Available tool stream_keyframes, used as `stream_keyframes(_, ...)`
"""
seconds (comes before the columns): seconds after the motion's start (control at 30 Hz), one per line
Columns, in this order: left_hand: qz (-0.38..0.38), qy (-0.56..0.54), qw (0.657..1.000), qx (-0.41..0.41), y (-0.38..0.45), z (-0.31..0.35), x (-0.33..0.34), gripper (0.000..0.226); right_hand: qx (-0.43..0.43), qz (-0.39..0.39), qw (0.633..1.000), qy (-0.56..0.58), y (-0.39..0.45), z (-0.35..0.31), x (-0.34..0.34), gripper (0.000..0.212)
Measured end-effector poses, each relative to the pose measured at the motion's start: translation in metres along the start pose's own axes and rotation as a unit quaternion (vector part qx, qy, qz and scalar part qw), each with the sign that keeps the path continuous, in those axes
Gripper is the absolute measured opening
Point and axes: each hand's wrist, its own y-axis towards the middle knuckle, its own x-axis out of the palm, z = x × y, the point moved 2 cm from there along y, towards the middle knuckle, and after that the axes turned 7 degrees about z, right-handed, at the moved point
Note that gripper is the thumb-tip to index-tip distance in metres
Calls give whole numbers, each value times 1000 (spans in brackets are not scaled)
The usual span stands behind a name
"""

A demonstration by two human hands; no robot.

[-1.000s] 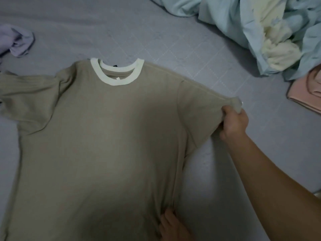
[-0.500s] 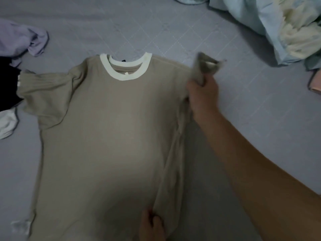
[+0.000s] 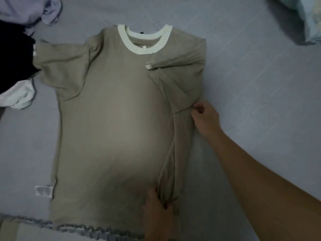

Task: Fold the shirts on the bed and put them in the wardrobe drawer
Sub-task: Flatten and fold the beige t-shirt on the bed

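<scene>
The beige shirt (image 3: 111,122) is lying flat, front up, on the grey bed (image 3: 260,94), its cream collar (image 3: 144,44) pointing away from the person. Its right-hand side panel and sleeve are lying turned in over the chest, the sleeve cuff resting just below the collar, while the other sleeve is lying spread out on the far side of the collar.

It looks like thin, limp knit: light, soft, with no stiffness of its own, so it is likely to sag and crease wherever it is lifted unsupported. Edges and seams seem the best places to take hold, two at once.

The right hand (image 3: 205,117) is resting at the folded edge near the armpit, fingers curled; whether they are pinching cloth or merely pressing is hard to tell. The left hand (image 3: 159,216) is gripping a bunch of the folded panel near the hem, fingers clenched into the fabric.

A small white care label (image 3: 44,191) is sticking out beside the shirt's unfolded side seam. Beyond the spread sleeve, dark (image 3: 13,61), white (image 3: 17,96) and lilac garments (image 3: 29,10) are lying heaped. Pale blue bedding (image 3: 309,18) is bunched well away from the folded shoulder.
</scene>
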Motion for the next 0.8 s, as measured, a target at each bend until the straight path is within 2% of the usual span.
stream_keyframes(0.07, -37, 2, 999, -8, 5, -6, -6, 59, 24, -5, 1000, 3, -12, 9, 6, 18)
stream_keyframes(0.13, -49, -61, 997, -12, 13, -9, -12, 48, 46, 14, 999, 7, -20, 12, 12, 18)
stream_keyframes(0.2, -35, -108, 993, 20, 21, -12, -21, 29, 62, 22, 998, 6, -26, 15, 16, 21)
stream_keyframes(0.27, -15, -102, 993, 54, 33, -16, -33, 12, 63, 10, 998, -24, -33, 18, 21, 24)
stream_keyframes(0.43, 94, 4, 993, 75, 64, -31, -71, 15, 45, -35, 995, -85, -50, 24, 27, 30)
stream_keyframes(0.53, 142, 65, 976, 152, 57, -25, -77, 29, 50, -31, 994, -89, -57, 21, 27, 34)
stream_keyframes(0.57, 127, 80, 972, 183, 53, -24, -72, 40, 56, -35, 994, -87, -58, 18, 28, 34)
stream_keyframes(0.63, 26, 90, 980, 175, 47, -23, -54, 50, 66, -48, 993, -86, -61, 15, 30, 32)
stream_keyframes(0.7, -86, 119, 981, 122, 42, -24, -38, 32, 70, -65, 991, -90, -65, 14, 32, 32)
stream_keyframes(0.8, -136, 151, 973, 108, 38, -24, -36, 20, 56, -89, 988, -109, -68, 16, 32, 25)
